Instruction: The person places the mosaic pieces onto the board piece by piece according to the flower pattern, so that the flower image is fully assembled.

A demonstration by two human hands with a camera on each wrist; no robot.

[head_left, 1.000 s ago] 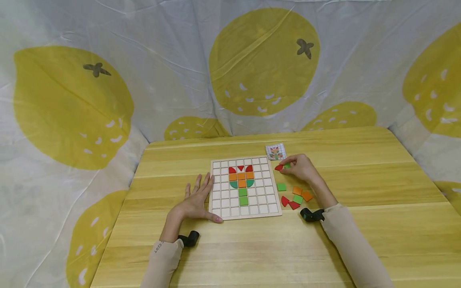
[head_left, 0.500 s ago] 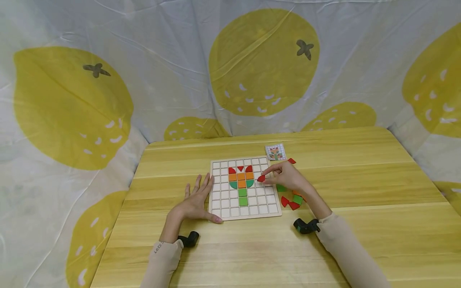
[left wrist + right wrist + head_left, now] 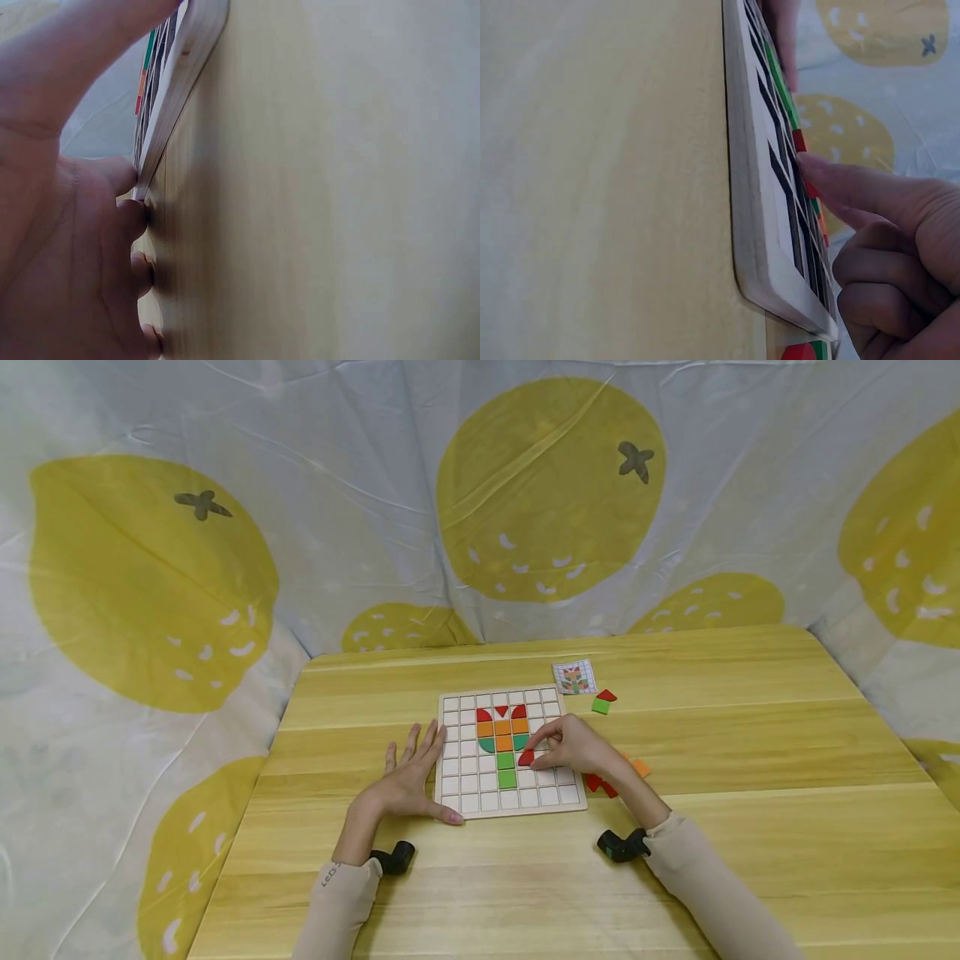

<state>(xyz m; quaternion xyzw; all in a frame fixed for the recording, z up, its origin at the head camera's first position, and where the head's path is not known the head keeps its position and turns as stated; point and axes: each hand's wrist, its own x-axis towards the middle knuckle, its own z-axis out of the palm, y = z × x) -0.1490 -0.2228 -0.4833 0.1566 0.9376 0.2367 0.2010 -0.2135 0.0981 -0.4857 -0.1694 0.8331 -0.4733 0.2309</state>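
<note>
My right hand [image 3: 573,746] pinches a red quarter-circle tile [image 3: 526,758] between thumb and fingers, over the gridded wooden board [image 3: 457,783]. In the right wrist view, that red tile [image 3: 811,187] touches or sits just above the grid; its exact contact is hard to tell. A tulip shape of red, orange and green tiles fills the board's middle, and the pinched tile is right of its green square stem [image 3: 507,768]. My left hand [image 3: 405,783] lies spread along the board's left side, thumb at the near left corner. In the left wrist view, its fingers rest beside the board's edge [image 3: 184,90].
A small printed pattern card [image 3: 574,677] lies beyond the board's far right corner. Close to it are a red tile [image 3: 607,696] and a green square tile [image 3: 601,706]. Loose red tiles [image 3: 593,782] and an orange tile [image 3: 641,767] lie partly hidden by the right arm.
My right hand has picked up the red tile from the table right of the board and carried it left and nearer, onto the grid beside the stem. The left hand stays still.
</note>
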